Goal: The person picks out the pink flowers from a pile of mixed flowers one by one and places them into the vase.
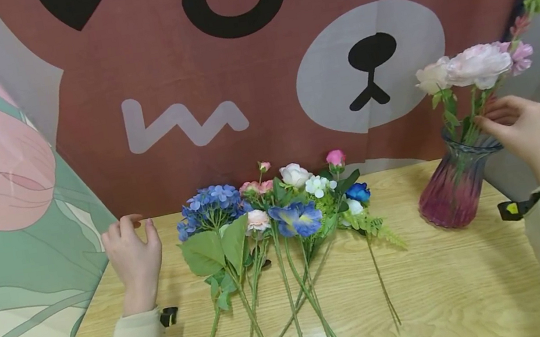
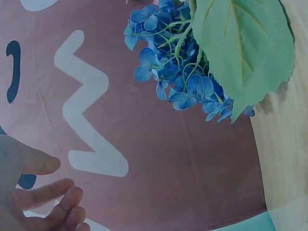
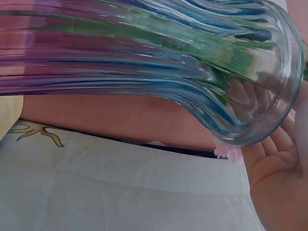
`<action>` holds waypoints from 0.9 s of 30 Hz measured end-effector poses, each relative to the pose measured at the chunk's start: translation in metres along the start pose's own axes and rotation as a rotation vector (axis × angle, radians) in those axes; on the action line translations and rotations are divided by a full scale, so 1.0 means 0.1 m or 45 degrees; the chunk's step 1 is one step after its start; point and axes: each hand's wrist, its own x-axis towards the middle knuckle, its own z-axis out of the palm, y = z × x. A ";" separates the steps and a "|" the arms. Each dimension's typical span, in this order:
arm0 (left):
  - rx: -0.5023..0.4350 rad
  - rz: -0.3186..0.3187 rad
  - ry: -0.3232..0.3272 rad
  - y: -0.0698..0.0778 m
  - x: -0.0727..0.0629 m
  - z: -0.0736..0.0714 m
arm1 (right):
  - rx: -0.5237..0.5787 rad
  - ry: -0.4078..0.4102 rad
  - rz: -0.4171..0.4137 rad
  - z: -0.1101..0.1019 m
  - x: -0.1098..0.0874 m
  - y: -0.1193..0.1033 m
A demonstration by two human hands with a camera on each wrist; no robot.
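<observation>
**Right hand (image 1: 529,130) pinching flower stem (image 1: 486,95) at glass vase (image 1: 451,190)**

Thumb and fingers are gripping just above the rim, while the left hand (image 1: 132,252) is hovering with fingers loosely bent, holding nothing, near a blue hydrangea (image 1: 214,204). The vase is standing at the right of a wooden table (image 1: 454,292), pale pink blooms (image 1: 479,66) rising from it. Between the hands, loose flowers (image 1: 257,220) are lying with stems crossing, a blue-and-yellow bloom (image 1: 296,219) and a white rose (image 1: 294,175) among them. A printed backdrop (image 1: 255,76) is hanging behind. In the left wrist view, a broad leaf (image 2: 245,48) is covering part of the hydrangea; in the right, the vase's base is falling out of frame. Which bloom the pinched stem is carrying is hard to tell.
</observation>
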 end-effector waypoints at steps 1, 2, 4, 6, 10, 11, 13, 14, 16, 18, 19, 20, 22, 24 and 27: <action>0.000 0.003 0.001 0.00 0.00 0.00 | -0.003 0.001 0.002 0.00 0.00 0.00; -0.001 0.006 0.004 0.00 0.00 0.00 | -0.010 0.001 0.004 0.00 0.00 0.00; -0.003 0.013 0.008 -0.01 0.00 0.00 | -0.020 0.000 0.009 0.00 0.00 0.01; -0.002 0.021 0.010 -0.01 0.00 0.00 | -0.037 0.000 0.017 0.01 0.01 0.01; -0.004 0.024 0.008 -0.02 0.00 0.00 | -0.085 -0.014 0.035 0.00 0.02 0.00; -0.005 0.021 0.009 -0.02 0.00 0.00 | -0.096 -0.015 0.037 0.00 0.02 0.00; -0.004 0.020 0.008 -0.02 0.00 0.00 | -0.111 -0.016 0.041 -0.01 0.02 0.00; -0.004 0.020 0.007 -0.02 0.00 0.00 | -0.111 -0.013 0.038 -0.01 0.02 0.00; -0.002 0.020 0.005 -0.01 0.00 -0.01 | -0.108 0.000 0.038 -0.01 0.01 0.00; 0.001 0.022 0.004 -0.01 -0.01 -0.01 | -0.102 0.017 0.037 -0.01 0.01 0.02; 0.001 0.023 0.004 -0.01 -0.01 -0.01 | -0.098 0.026 0.033 -0.01 0.01 0.02; 0.000 0.024 0.005 -0.01 -0.01 -0.01 | -0.094 0.031 0.029 -0.01 0.01 0.03; 0.003 0.027 0.009 -0.02 -0.01 -0.01 | -0.094 0.042 0.021 -0.01 0.01 0.04; 0.003 0.027 0.013 -0.02 -0.01 -0.01 | -0.092 0.055 0.007 -0.02 0.01 0.05; 0.006 0.025 0.015 -0.01 -0.01 -0.01 | -0.099 0.074 -0.003 -0.03 0.01 0.06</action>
